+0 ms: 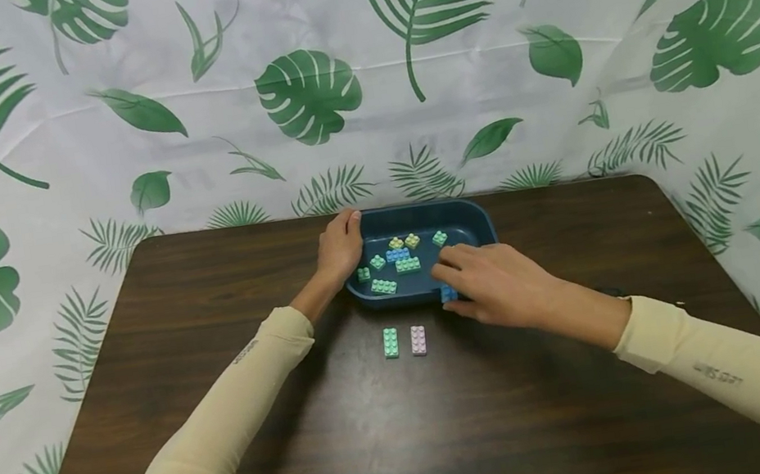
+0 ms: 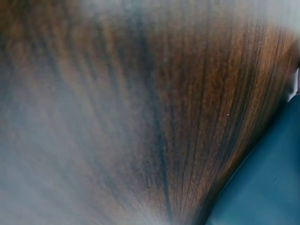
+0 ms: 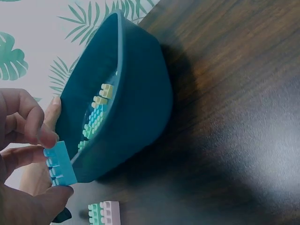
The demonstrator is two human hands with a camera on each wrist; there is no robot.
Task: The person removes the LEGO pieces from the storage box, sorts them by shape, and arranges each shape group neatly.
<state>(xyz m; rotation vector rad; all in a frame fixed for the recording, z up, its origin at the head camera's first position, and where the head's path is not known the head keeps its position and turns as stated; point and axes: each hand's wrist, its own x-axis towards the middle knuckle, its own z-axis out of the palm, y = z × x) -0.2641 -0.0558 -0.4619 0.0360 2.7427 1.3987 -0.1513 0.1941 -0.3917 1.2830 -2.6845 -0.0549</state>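
Observation:
A dark blue tray stands near the table's back edge with several toy building bricks in it. My left hand holds the tray's left rim. Between thumb and fingers, my right hand pinches a blue building brick at the tray's front rim, its studs toward the palm in the right wrist view. On the table in front of the tray lie a green brick and a pink brick, side by side and slightly apart. Only the tray's outer wall and wood show in the left wrist view.
Inside the tray are yellow bricks, another blue brick and several green bricks. The dark wooden table extends toward me and to both sides. A leaf-patterned cloth hangs behind it.

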